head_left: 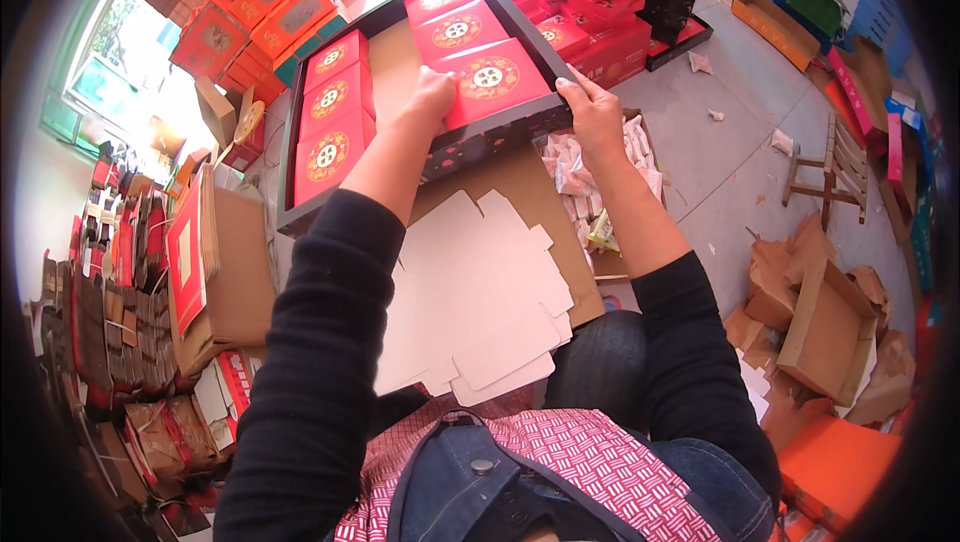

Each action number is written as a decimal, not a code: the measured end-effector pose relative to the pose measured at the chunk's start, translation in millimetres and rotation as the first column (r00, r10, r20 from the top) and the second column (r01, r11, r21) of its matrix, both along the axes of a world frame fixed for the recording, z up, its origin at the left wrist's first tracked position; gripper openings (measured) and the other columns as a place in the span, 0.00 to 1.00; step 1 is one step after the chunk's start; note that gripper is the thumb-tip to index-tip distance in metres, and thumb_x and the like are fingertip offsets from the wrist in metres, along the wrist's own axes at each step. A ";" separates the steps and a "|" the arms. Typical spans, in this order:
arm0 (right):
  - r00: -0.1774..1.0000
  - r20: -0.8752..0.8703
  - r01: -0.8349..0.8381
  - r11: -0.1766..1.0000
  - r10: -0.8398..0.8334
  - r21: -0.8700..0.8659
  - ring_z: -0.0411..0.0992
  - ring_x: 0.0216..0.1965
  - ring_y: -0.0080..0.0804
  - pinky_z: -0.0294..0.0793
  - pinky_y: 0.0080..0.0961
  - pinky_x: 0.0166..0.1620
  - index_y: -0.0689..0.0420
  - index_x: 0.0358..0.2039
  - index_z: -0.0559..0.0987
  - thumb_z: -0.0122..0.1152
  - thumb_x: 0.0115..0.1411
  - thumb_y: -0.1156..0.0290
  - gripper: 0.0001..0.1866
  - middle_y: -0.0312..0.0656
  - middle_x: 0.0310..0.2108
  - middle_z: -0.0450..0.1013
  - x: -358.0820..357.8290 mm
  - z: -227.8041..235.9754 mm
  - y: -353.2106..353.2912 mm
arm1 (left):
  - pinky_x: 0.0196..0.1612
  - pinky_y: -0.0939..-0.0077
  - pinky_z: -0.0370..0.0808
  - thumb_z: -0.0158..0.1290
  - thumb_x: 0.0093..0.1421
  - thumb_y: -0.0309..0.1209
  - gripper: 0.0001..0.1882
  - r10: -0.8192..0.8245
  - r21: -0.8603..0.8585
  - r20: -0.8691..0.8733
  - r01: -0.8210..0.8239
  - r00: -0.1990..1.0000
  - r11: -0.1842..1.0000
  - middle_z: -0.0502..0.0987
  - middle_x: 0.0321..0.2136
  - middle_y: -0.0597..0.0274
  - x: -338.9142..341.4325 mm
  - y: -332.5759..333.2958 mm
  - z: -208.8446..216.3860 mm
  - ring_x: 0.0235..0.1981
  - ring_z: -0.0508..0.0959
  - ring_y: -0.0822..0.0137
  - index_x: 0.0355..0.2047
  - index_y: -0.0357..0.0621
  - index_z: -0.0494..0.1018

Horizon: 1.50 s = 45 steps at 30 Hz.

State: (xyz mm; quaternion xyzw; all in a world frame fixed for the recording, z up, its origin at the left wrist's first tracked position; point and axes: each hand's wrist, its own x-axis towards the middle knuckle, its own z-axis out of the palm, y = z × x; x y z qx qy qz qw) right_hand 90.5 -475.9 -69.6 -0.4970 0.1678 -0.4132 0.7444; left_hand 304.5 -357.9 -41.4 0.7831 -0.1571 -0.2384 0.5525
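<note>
Tray [503, 142] w/ black walls & floral print lies straight ahead of the torso, a bit L of centre & well out from the chest; near wall runs aslant, its L end closer to the body. Long axis hard to call b/c the fisheye bends it. Inside: L column of red cartons [328, 155], R column w/ the nearest R carton [490, 79] at its body end, three apiece in view; btwn columns a bare tan strip [393, 54] runs away from the person.

Key relation: strip sits just beyond & L of the L hand [432, 100], so that hand's clearly nearer to it; R hand [595, 117] is off at the tray's R near corner, across the nearest R carton.

L hand: curled almost to a fist, knuckles up, against that carton's inner side; fingertips hidden, so can't tell if it's gripping or only pressing. L forearm reaches up & R over the near wall. R hand: mostly closed, thumb over the rim, other fingers partly out of sight, clasping the tray wall. R forearm angles up & L, passing over an open box of wrapped packets [572, 174].

White card blanks [475, 287] lie nearer the body, on brown cardboard [515, 182]; can't tell if the tray rests on that or hangs above. Red box stack [605, 30] stands past the R hand.
</note>
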 end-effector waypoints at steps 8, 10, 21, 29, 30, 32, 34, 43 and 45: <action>0.995 -0.077 0.061 0.993 -0.068 -0.098 0.69 0.38 0.18 0.69 0.17 0.43 0.70 0.51 0.71 0.59 0.56 0.68 0.24 0.40 0.38 0.76 -7.3 -11.6 -12.8 | 0.43 0.59 0.78 0.42 0.66 0.34 0.21 -0.027 -0.371 -0.235 -0.063 0.972 0.926 0.69 0.46 0.48 -44.1 -22.7 10.9 0.42 0.76 0.56 0.55 0.35 0.56; 0.994 -0.078 0.070 0.989 -0.081 -0.131 0.69 0.38 0.18 0.69 0.17 0.43 0.70 0.50 0.72 0.59 0.56 0.68 0.24 0.40 0.38 0.76 -4.5 -19.3 -14.4 | 0.44 0.59 0.77 0.41 0.66 0.34 0.22 -0.113 -0.431 -0.328 -0.042 0.938 0.902 0.70 0.46 0.47 -36.3 -19.1 11.4 0.44 0.75 0.56 0.57 0.35 0.55; 0.882 0.024 0.359 0.638 -0.471 -0.681 0.60 0.57 0.35 0.58 0.29 0.59 0.66 0.51 0.68 0.49 0.64 0.64 0.21 0.48 0.55 0.62 -54.2 44.7 13.9 | 0.43 0.73 0.67 0.49 0.57 0.27 0.19 0.763 -0.573 0.641 0.611 -0.083 0.546 0.68 0.39 0.51 -188.7 179.3 168.9 0.40 0.66 0.61 0.48 0.31 0.63; 0.986 -0.163 -0.167 0.368 0.042 -0.915 0.65 0.53 0.45 0.63 0.32 0.56 0.63 0.43 0.72 0.54 0.51 0.82 0.17 0.52 0.52 0.64 -27.8 74.0 213.6 | 0.54 0.61 0.66 0.46 0.58 0.22 0.13 0.873 -0.457 0.488 0.844 -0.025 0.280 0.67 0.47 0.56 -265.8 345.1 182.9 0.52 0.64 0.56 0.44 0.36 0.66; 0.972 -0.222 -0.235 0.330 0.078 -0.914 0.65 0.53 0.45 0.63 0.33 0.56 0.63 0.42 0.72 0.54 0.50 0.82 0.16 0.52 0.52 0.64 -22.3 67.2 230.5 | 0.53 0.61 0.66 0.48 0.58 0.24 0.15 0.906 -0.466 0.422 0.865 0.033 0.186 0.68 0.48 0.57 -255.9 352.7 182.6 0.52 0.64 0.57 0.47 0.37 0.66; 0.930 -0.339 -0.365 0.251 0.143 -0.896 0.65 0.53 0.46 0.65 0.34 0.55 0.64 0.41 0.73 0.55 0.50 0.82 0.15 0.52 0.52 0.64 -10.5 47.8 260.1 | 0.51 0.60 0.66 0.49 0.59 0.25 0.17 0.890 -0.503 0.448 0.847 0.088 0.170 0.68 0.48 0.58 -241.8 386.4 171.0 0.53 0.65 0.57 0.49 0.38 0.66; 0.905 -0.395 -0.419 0.159 0.159 -0.894 0.66 0.52 0.50 0.67 0.36 0.53 0.64 0.39 0.73 0.55 0.49 0.83 0.14 0.54 0.51 0.64 3.8 29.5 279.9 | 0.51 0.59 0.67 0.48 0.59 0.26 0.15 0.779 -0.550 0.621 0.758 0.091 0.351 0.69 0.47 0.56 -239.5 432.8 141.1 0.52 0.65 0.58 0.46 0.36 0.68; 0.802 -0.579 -0.558 -0.163 0.147 -0.814 0.64 0.52 0.55 0.65 0.41 0.54 0.65 0.43 0.71 0.54 0.48 0.83 0.18 0.54 0.50 0.65 48.9 -5.2 319.2 | 0.54 0.61 0.66 0.51 0.57 0.23 0.15 0.874 -0.537 0.402 0.843 0.274 -0.017 0.69 0.47 0.50 -145.8 480.7 100.3 0.51 0.67 0.55 0.45 0.32 0.69; 0.776 -0.614 -0.594 -0.158 0.144 -0.789 0.64 0.52 0.55 0.65 0.42 0.54 0.65 0.43 0.71 0.54 0.47 0.83 0.19 0.54 0.50 0.65 48.3 -7.2 320.0 | 0.54 0.62 0.66 0.51 0.57 0.23 0.15 0.867 -0.634 0.484 0.731 0.118 0.254 0.69 0.47 0.49 -118.8 491.7 85.4 0.51 0.67 0.54 0.45 0.32 0.69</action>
